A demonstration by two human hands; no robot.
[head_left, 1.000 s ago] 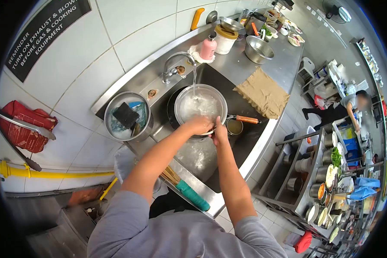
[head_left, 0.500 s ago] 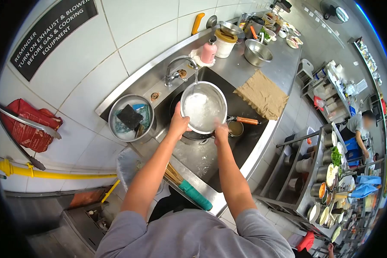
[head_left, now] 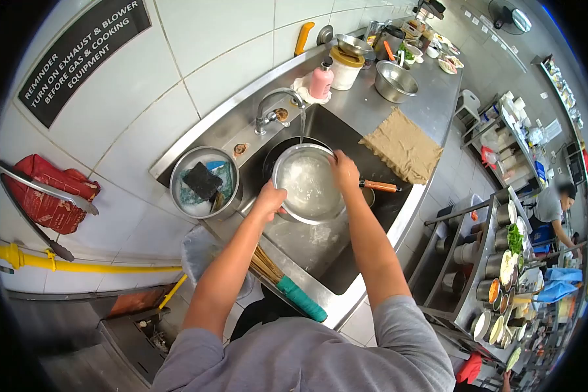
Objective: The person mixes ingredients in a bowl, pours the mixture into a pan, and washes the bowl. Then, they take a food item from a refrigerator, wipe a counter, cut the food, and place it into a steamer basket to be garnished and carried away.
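Over the sink, a round metal bowl [head_left: 309,186] with cloudy water in it is held between my two hands. My left hand [head_left: 268,201] grips its lower left rim, thumb on the edge. At the upper right rim, my right hand [head_left: 345,172] is closed round the edge. Water runs from the curved faucet [head_left: 279,98] just behind the bowl's far rim. Beneath the bowl, a dark pan [head_left: 276,151] is partly hidden, and a wooden handle [head_left: 380,186] sticks out to the right in the sink [head_left: 320,251].
Left of the sink stands a metal pot [head_left: 176,189] with scrubbing pads. A tan cloth [head_left: 405,147] lies on the right counter, near a pink bottle [head_left: 321,81] and another metal bowl [head_left: 396,81]. A green-handled stick brush [head_left: 300,297] rests along the front edge. A co-worker [head_left: 555,206] stands far right.
The bowl has moved toward me, out from directly under the stream. My right hand has shifted up along the rim, from the lower right to the upper right.
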